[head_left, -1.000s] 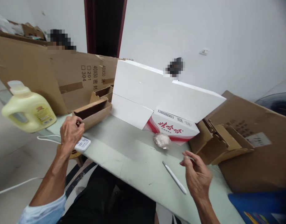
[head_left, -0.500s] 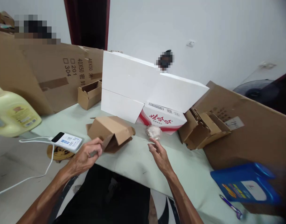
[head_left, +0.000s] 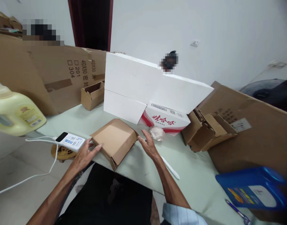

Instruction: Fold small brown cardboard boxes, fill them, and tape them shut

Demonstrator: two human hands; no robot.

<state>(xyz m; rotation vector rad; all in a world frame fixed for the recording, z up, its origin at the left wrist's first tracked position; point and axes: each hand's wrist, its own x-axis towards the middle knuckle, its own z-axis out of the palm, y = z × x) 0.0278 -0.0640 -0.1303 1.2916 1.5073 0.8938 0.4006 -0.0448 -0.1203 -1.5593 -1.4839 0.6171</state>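
A small brown cardboard box [head_left: 115, 140] lies closed on the pale green table [head_left: 134, 168], close to its near edge. My left hand [head_left: 86, 153] rests open against the box's left side, fingers stretched out. On the box's right, my right hand [head_left: 148, 145] is open too, fingertips at its right corner. A white pen-like tool [head_left: 170, 167] lies on the table just right of my right forearm. A crumpled clear wad [head_left: 156, 132] sits beyond my right hand.
A white and red carton with raised white flaps [head_left: 155, 90] stands behind. Open small cartons [head_left: 93, 93] [head_left: 207, 131] sit left and right of it. Large cardboard sheets [head_left: 47, 75] lean behind. A power bank [head_left: 70, 141], yellow jug [head_left: 14, 112] and blue bottle [head_left: 253, 187] lie around.
The small box came from the back left to the near edge and now lies closed and flat. My hands went from gripping it and reaching in to lying open on either side.
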